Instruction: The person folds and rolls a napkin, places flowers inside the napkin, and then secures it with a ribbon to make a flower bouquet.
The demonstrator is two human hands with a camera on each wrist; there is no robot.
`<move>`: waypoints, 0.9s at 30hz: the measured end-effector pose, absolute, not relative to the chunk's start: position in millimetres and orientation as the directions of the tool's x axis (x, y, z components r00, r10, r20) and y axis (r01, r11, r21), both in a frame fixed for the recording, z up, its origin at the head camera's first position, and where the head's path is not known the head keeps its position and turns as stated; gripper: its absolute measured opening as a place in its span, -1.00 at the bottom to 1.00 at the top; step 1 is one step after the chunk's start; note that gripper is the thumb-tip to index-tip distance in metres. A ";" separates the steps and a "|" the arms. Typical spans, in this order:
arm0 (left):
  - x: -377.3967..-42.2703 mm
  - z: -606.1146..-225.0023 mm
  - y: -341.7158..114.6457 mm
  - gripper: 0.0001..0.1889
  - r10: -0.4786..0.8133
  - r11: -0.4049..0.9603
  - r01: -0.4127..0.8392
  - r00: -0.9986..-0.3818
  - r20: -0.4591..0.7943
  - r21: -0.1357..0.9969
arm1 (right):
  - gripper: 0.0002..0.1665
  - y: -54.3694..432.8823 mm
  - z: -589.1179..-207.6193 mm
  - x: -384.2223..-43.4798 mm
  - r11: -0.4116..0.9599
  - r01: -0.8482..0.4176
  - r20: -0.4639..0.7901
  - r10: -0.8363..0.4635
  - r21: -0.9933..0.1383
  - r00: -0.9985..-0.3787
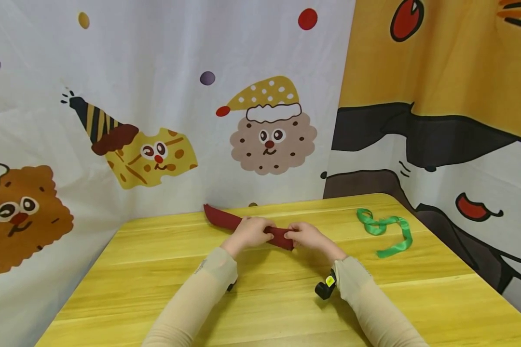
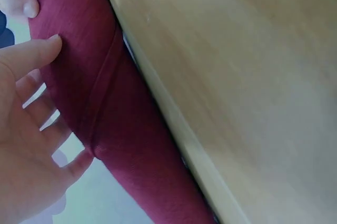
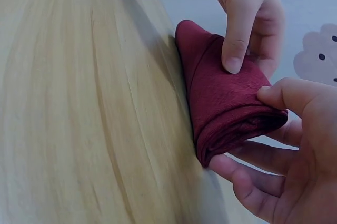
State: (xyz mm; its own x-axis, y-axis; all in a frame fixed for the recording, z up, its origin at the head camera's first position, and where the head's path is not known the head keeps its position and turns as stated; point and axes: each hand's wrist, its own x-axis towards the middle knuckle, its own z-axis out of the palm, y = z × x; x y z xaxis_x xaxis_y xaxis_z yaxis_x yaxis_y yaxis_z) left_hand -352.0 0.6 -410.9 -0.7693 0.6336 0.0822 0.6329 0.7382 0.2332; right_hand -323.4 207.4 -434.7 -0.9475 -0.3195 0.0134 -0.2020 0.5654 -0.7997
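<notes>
A dark red cloth (image 1: pixel 220 219), folded into a long flat roll, lies slantwise near the back of the table. Its far left end narrows to a point; layered folds show at its right end in the right wrist view. Around the roll's middle, my left hand (image 1: pixel 252 232) grips with the thumb on the near side. My right hand (image 1: pixel 309 237) pinches the right end, thumb on the cloth (image 3: pixel 226 89) and fingers behind and beneath it. A diagonal fold edge crosses the cloth (image 2: pixel 126 108) in the left wrist view.
A crumpled green ribbon (image 1: pixel 394 250) lies at the right of the wooden table (image 1: pixel 265 308). Behind the table hangs a white curtain (image 1: pixel 165 62) with cartoon prints, and an orange patterned one (image 1: pixel 460 72) on the right. A black wrist device (image 1: pixel 324 289) sits at the right cuff.
</notes>
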 end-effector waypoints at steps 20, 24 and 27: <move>-342.8 -414.4 -0.7 -0.43 0.641 0.736 0.646 -0.761 0.100 0.201 | -0.70 214.9 -450.3 -333.7 0.356 -0.024 -0.051 -0.200 -0.934 -0.979; -337.6 -414.2 -2.6 -0.34 0.661 0.736 0.647 -0.751 -0.007 0.200 | -0.67 214.5 -450.1 -332.6 0.352 -0.017 -0.053 -0.188 -0.936 -0.981; -333.5 -413.1 -3.7 -0.29 0.664 0.742 0.642 -0.743 -0.085 0.192 | -0.64 214.1 -450.8 -332.4 0.345 -0.015 -0.053 -0.187 -0.938 -0.981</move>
